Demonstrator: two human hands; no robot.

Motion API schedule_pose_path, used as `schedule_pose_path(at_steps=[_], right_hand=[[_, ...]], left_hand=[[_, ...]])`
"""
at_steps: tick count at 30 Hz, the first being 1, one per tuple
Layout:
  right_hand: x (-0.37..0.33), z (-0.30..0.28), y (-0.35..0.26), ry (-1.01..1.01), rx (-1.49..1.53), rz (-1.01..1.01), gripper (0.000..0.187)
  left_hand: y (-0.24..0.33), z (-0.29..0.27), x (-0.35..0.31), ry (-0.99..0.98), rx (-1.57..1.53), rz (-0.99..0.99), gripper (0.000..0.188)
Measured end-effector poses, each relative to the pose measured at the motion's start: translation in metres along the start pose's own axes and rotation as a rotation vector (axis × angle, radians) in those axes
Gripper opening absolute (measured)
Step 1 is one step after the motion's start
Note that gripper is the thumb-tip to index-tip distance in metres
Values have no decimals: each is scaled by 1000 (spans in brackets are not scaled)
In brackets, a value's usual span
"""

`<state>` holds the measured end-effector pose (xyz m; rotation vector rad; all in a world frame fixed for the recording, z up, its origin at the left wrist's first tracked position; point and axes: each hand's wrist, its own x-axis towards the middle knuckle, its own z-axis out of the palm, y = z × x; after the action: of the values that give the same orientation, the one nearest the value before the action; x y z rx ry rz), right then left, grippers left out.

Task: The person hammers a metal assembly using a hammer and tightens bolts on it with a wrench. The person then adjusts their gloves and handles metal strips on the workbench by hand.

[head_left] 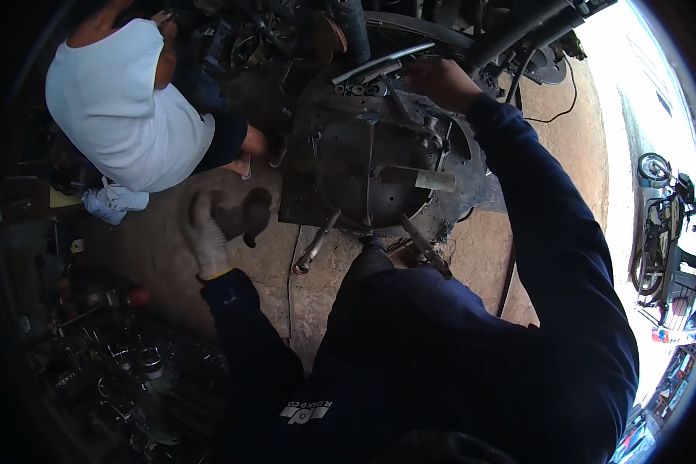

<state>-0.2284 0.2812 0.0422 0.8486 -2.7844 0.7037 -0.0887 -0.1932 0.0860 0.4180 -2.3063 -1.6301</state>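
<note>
My left hand, in a pale work glove with a yellow cuff edge, is off to the left of the metalwork. It is closed around a dark curved object, blurred by motion, whose kind I cannot make out. My bare right hand reaches to the far edge of a large dark metal plate assembly. Its fingers are in shadow beside a metal bar, so their grip is unclear. Two locking pliers, one on the left and one on the right, are clamped to the near edge. A pale flat strip lies on the plate.
A person in a white shirt is at the upper left, turned away. Metal parts crowd the lower left. Dark machinery and tubes stand beyond the plate. A cable lies on the floor; a motorcycle is outside at right.
</note>
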Motion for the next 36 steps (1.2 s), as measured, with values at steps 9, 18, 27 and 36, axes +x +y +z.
schedule_pose_path(at_steps=[9, 18, 27, 36], right_hand=[[108, 70, -9, -578, -476, 138, 21], [106, 78, -26, -518, -470, 133, 22], [114, 76, 6, -590, -323, 56, 30], [59, 57, -23, -886, 1022, 296, 22]], left_hand=[[-51, 77, -35, -220, 526, 274, 28], [-65, 79, -36, -141, 522, 409, 27], [-68, 73, -41, -146, 557, 341, 30], [-65, 79, -47, -86, 555, 258, 27]])
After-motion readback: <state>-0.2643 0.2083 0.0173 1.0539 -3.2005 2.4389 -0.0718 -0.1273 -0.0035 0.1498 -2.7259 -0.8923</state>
